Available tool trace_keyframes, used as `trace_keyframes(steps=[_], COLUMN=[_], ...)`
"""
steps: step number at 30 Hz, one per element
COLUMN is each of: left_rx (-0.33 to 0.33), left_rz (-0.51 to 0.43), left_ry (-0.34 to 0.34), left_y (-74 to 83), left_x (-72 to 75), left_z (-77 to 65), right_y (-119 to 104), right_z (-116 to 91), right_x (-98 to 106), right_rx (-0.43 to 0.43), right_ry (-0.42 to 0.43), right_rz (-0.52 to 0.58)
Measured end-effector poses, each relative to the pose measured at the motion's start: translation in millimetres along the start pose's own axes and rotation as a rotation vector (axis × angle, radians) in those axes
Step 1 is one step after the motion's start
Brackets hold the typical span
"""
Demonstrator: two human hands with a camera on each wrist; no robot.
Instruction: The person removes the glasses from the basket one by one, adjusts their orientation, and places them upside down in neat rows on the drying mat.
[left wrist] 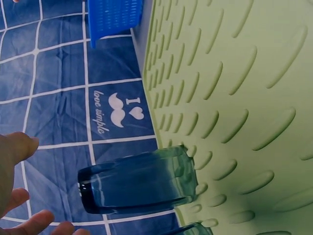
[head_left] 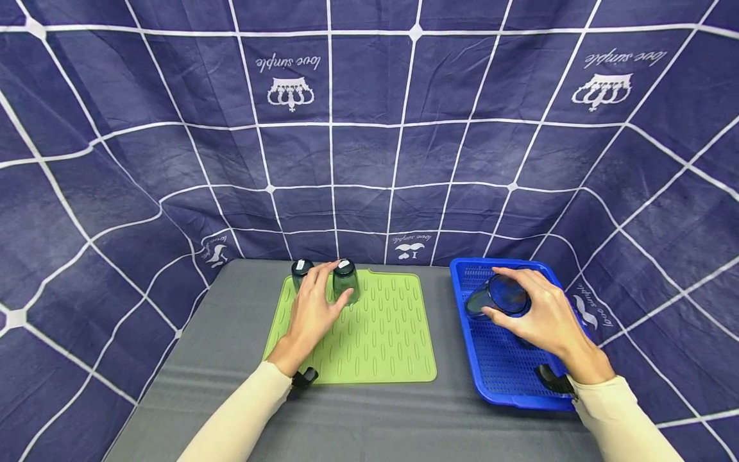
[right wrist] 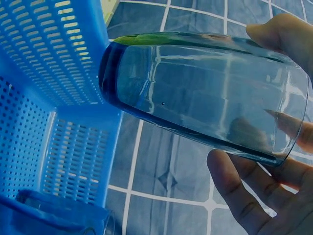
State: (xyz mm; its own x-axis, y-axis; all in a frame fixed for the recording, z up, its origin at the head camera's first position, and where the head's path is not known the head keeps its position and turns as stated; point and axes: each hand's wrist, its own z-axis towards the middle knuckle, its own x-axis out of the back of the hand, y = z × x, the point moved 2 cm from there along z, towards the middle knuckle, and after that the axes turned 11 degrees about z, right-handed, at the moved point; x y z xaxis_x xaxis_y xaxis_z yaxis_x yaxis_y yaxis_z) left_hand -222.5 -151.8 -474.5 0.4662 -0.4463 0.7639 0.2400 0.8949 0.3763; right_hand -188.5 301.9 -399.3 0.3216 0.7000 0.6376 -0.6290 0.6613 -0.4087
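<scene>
My right hand (head_left: pixel 543 311) grips a clear blue drinking glass (right wrist: pixel 195 93) near its rim, thumb on one side and fingers on the other. The glass is tilted over the blue basket (head_left: pixel 482 378), its base towards the basket wall in the right wrist view. On the green mat (head_left: pixel 387 333), two similar glasses stand upside down: one glass (head_left: pixel 346 287) beside my left hand (head_left: pixel 314 305), another glass (head_left: pixel 299 273) partly hidden behind that hand. In the left wrist view, the left fingers (left wrist: pixel 36 223) are spread apart from the nearer glass (left wrist: pixel 142 181).
Another glass (right wrist: pixel 58 215) lies inside the basket. Grey cloth (head_left: pixel 231 359) covers the table around the mat and basket. A blue curtain with white grid lines (head_left: pixel 364 154) rises behind the table and along both sides.
</scene>
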Motion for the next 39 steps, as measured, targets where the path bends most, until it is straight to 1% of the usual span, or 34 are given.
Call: trace_keyframes(steps=[11, 16, 19, 25, 30, 39], left_rx=[-0.057, -0.087, -0.098, -0.113, -0.117, -0.153], left_rz=[0.0, -0.008, -0.018, -0.035, -0.051, -0.072], left_ry=[0.068, 0.101, 0.107, 0.114, 0.108, 0.145], left_y=[10.6, 16.8, 20.7, 26.6, 31.7, 41.6], left_x=[12.7, 18.7, 22.7, 29.2, 34.7, 43.8], left_z=[-3.4, -3.7, -4.0, -5.5, -6.2, -9.2], right_y=[-8.2, -13.3, -16.4, -22.8, -27.6, -33.0], right_z=[3.2, 3.6, 3.8, 5.7, 7.3, 10.2], right_x=[-3.1, -4.9, -6.7, -11.1, -14.4, -19.2], right_rx=[0.025, 0.011, 0.004, 0.021, 0.01, 0.001], right_ry=[0.029, 0.039, 0.044, 0.057, 0.059, 0.072], right_rz=[0.042, 0.072, 0.078, 0.092, 0.108, 0.141])
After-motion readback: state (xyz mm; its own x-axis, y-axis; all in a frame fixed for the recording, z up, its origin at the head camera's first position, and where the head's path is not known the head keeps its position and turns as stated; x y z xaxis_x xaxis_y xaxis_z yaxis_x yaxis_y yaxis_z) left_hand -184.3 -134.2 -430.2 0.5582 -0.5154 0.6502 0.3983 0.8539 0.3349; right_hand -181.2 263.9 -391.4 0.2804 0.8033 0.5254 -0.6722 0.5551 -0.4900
